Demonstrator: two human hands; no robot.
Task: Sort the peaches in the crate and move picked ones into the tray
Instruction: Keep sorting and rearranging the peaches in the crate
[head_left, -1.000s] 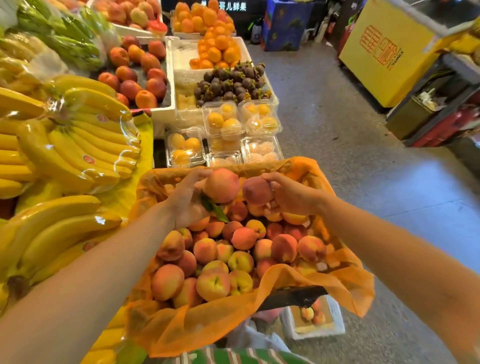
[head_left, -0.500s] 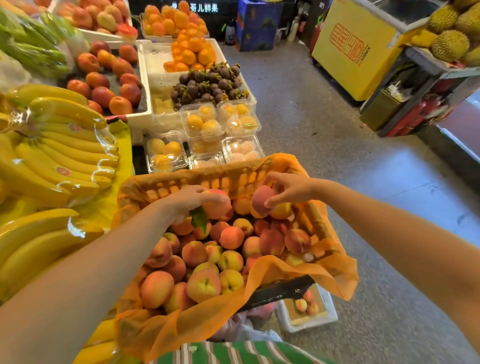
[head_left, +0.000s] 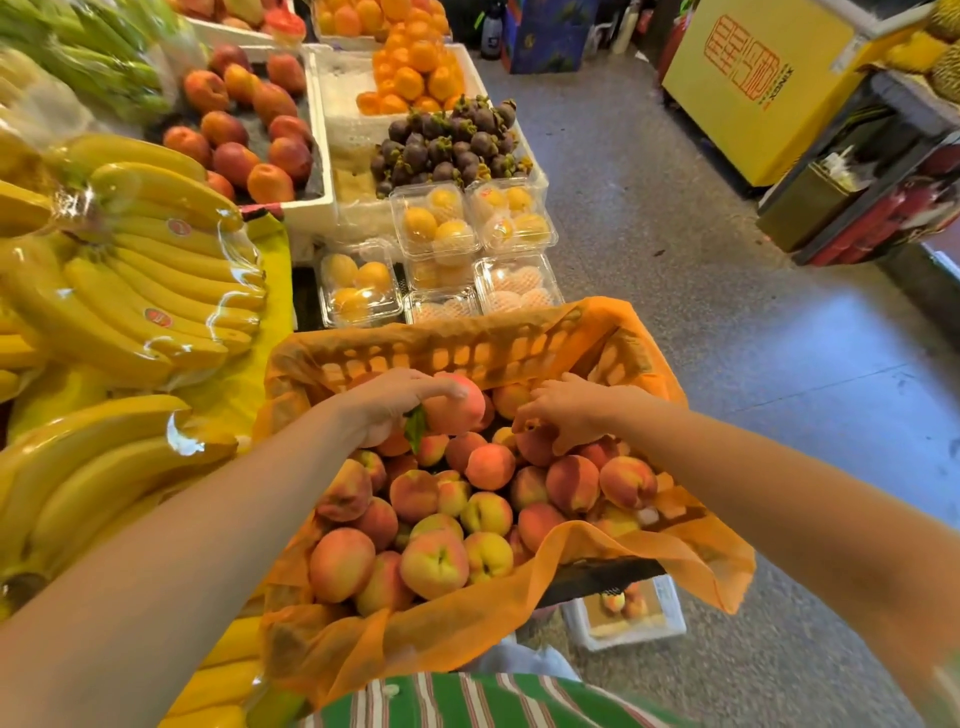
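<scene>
Over the far end of the crate (head_left: 467, 353), which is lined with orange mesh (head_left: 493, 623), both bare hands reach into the heap of peaches (head_left: 441, 525). The left hand (head_left: 387, 402) grasps one pink-red peach (head_left: 457, 410), fingers wrapped over its top and thumb beneath, lifted just above the pile. A green leaf (head_left: 415, 430) hangs at its underside. The right hand (head_left: 569, 410) is just beside it, to the right, palm down with fingers curved over a reddish peach (head_left: 535, 446) lying among the others. Whether it grasps that fruit or only touches it cannot be told. The two hands are near each other but apart. The rest of the peaches fill the crate from below the hands to its near edge. On the floor under the crate's near right corner sits a white tray (head_left: 623, 640) with a few peaches in it, well apart from both hands. Bagged bananas (head_left: 130, 291) lie to the left of the crate.
</scene>
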